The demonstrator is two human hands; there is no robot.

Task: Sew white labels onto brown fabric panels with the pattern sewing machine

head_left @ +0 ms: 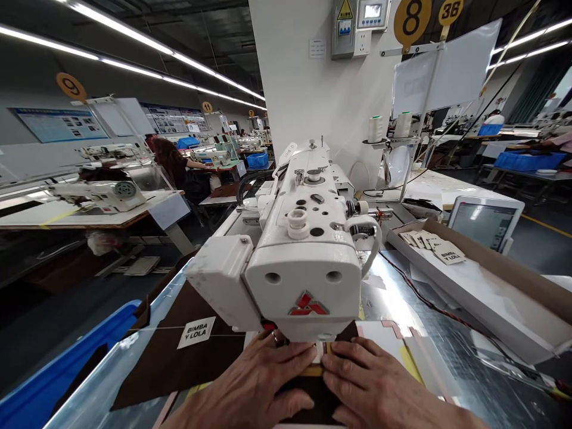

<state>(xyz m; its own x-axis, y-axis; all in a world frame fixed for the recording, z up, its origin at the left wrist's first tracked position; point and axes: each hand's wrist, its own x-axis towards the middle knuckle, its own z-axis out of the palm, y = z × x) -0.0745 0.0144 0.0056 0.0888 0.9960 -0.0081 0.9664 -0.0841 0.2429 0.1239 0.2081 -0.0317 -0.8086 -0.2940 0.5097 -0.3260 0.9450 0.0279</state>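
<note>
Both hands lie flat, fingers stretched forward, under the head of a white sewing machine (304,256). My left hand (254,381) presses on dark brown fabric (152,369), its fingertips beside a small white piece (319,353) with a yellow edge (313,371). From the other side, my right hand (370,381) reaches the same spot, fingertips at that piece. The hands and the machine head hide most of it. Further left on the fabric lies a white label (196,332) printed "BIMBA Y LOLA". The needle area is out of sight.
At right, a long open cardboard box (504,298) holds several printed labels (447,252). A tablet-like screen (485,220) stands behind it. A cable (415,289) crosses the metal tabletop. A blue bin (75,363) is at lower left. Thread cones (375,129) stand behind.
</note>
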